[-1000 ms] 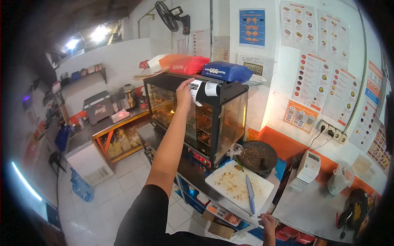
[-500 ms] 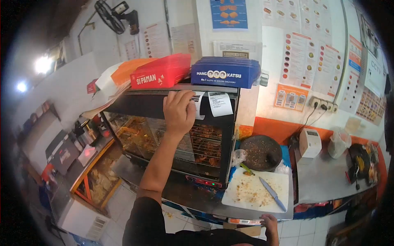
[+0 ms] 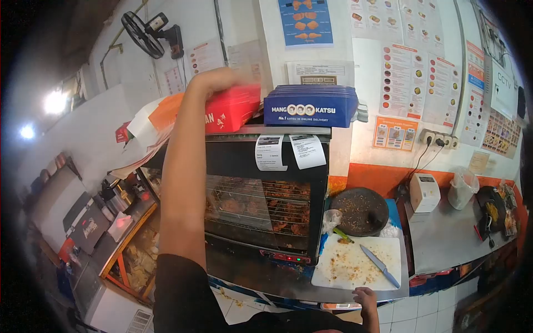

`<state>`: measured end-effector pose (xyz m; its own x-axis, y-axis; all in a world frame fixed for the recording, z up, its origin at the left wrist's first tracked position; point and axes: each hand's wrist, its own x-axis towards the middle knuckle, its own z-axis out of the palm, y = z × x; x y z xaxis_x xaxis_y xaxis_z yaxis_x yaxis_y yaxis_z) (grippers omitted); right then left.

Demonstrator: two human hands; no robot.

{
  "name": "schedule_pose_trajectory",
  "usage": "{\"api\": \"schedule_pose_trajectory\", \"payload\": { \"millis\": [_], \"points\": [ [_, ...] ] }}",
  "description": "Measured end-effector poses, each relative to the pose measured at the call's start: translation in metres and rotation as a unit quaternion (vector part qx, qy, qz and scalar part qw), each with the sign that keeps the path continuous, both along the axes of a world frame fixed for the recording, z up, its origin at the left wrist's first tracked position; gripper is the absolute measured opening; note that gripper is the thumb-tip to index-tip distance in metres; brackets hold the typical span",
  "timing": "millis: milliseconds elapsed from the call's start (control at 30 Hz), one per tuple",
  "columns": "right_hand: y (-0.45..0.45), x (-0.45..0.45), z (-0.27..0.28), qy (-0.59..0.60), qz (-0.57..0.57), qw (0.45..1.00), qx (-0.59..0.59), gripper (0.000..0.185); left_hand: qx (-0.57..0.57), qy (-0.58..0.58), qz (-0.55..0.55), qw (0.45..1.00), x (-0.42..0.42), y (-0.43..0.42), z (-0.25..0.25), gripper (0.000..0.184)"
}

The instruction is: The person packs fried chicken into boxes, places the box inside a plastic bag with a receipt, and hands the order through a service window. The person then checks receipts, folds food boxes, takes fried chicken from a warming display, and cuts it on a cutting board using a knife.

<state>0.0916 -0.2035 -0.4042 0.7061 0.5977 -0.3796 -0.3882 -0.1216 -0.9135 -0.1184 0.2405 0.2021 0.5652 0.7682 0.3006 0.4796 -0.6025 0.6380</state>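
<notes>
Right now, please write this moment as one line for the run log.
left hand: at red packaging, blurred, contact unclear | right hand: near cutting board, nothing visibly held | paper slips: on black cabinet front

Red packaging (image 3: 239,112), white-lettered blue boxes (image 3: 310,118), white cutting board (image 3: 392,251).

Left arm (image 3: 184,194) reaches up from 7 o'clock; left hand (image 3: 216,81) at 11 bends toward 3, fingertips blurred; right hand (image 3: 366,301) sits at 5, loosely curled
</notes>
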Motion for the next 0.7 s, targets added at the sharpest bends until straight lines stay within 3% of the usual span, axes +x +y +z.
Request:
{"api": "schedule_pose_trajectory", "payload": {
  "millis": [100, 233, 300, 433, 500, 533, 600, 633, 700],
  "points": [
    [-0.001, 0.008, -0.001, 0.004, -0.001, 1.0, -0.002, 0.019, -0.118, -0.018, 0.021, 0.993, -0.003, -0.007, 0.002, 0.027],
    [-0.009, 0.02, -0.006, 0.007, 0.006, 1.0, 0.001, 0.017, -0.169, -0.031, 0.014, 0.985, -0.001, 0.017, 0.001, 0.027],
    [-0.013, 0.028, -0.005, 0.001, 0.009, 1.0, -0.003, 0.017, -0.095, 0.14, 0.069, 0.983, 0.003, 0.022, 0.006, 0.033],
    [-0.02, 0.043, -0.004, -0.014, 0.004, 1.0, -0.006, 0.017, -0.011, 0.164, 0.06, 0.984, 0.017, -0.001, 0.015, 0.027],
    [-0.021, 0.046, 0.001, -0.013, 0.006, 1.0, -0.014, 0.019, 0.169, 0.144, 0.181, 0.958, 0.031, 0.04, 0.024, 0.031],
    [-0.021, 0.044, 0.01, -0.007, 0.005, 1.0, -0.022, 0.018, 0.168, 0.145, 0.182, 0.958, 0.032, 0.043, 0.028, 0.031],
    [-0.02, 0.043, 0.017, -0.001, 0.004, 0.999, -0.032, 0.017, 0.255, 0.031, 0.224, 0.94, 0.033, 0.05, 0.032, 0.04],
    [-0.018, 0.044, 0.017, -0.001, 0.009, 1.0, -0.021, 0.017, 0.255, 0.032, 0.224, 0.94, 0.033, 0.042, 0.031, 0.04],
    [-0.011, 0.045, 0.025, 0.0, 0.01, 1.0, -0.006, 0.016, 0.306, -0.155, 0.105, 0.934, 0.037, 0.002, 0.028, 0.041]
  ]
}}
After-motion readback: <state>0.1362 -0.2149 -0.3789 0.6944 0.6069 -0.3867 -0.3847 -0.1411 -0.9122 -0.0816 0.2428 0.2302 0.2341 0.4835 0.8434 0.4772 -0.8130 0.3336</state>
